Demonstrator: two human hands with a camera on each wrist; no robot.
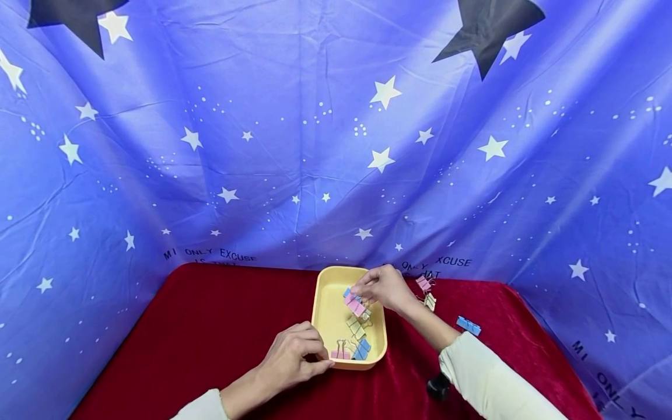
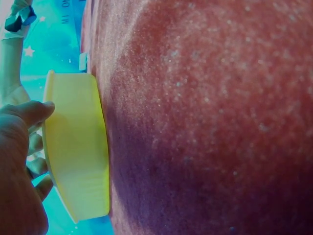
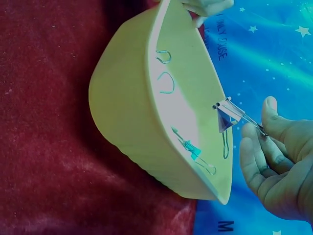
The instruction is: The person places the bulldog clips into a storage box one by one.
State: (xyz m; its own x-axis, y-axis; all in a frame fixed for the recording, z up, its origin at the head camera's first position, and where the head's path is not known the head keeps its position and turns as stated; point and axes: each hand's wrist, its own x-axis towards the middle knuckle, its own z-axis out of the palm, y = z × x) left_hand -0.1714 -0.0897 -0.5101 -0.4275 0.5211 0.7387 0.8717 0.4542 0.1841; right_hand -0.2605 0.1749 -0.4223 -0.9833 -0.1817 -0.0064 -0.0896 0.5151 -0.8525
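Observation:
My right hand [image 1: 387,287] pinches a pink binder clip [image 1: 355,305] by its wire handle, over the yellow tray [image 1: 324,303]. The right wrist view shows the held binder clip [image 3: 226,115] hanging from thumb and fingertips. My left hand [image 1: 298,353] grips the near left corner of the tray's rim, the thumb [image 2: 39,111] on the outer side. Inside the tray are a pink binder clip [image 1: 340,354], a blue binder clip [image 1: 362,349] and pale yellow binder clips [image 1: 356,327]. A bit of blue clip [image 1: 347,293] shows beside the held one; whether they touch I cannot tell.
Right of the tray, a pink binder clip [image 1: 423,283], a pale yellow binder clip [image 1: 430,301] and a blue binder clip [image 1: 469,325] lie on the red cloth [image 1: 231,315]. A black object [image 1: 437,387] is by the right sleeve. A blue starry curtain [image 1: 294,146] surrounds the table.

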